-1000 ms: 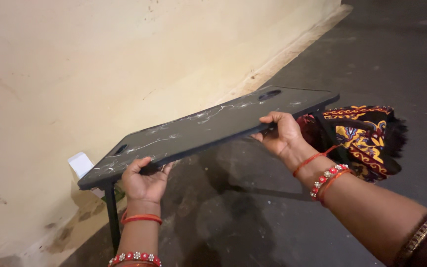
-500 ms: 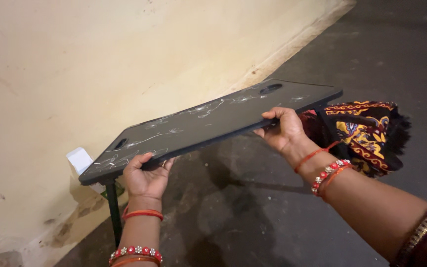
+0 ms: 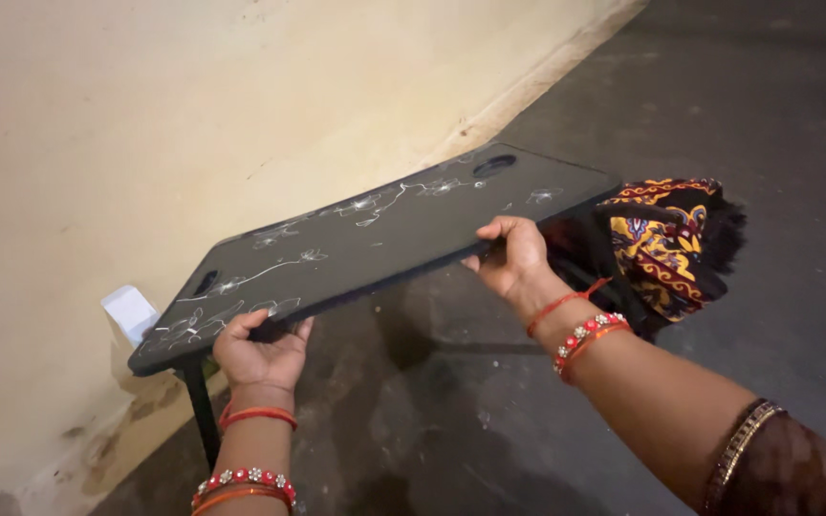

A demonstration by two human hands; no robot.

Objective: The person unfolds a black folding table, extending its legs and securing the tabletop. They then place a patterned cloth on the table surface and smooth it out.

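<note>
Black folding table [image 3: 375, 244] (tilted) gripped along its near edge; left hand [image 3: 260, 354] and right hand [image 3: 513, 258] fingers curled tight.

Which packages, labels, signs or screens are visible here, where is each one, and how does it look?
Small white box or packet: by the wall, partly hidden behind the low left corner of the black folding table held in the left hand and right hand; blocky, plain white. Whether it is a package cannot be told.
No labels, signs or screens show.
</note>
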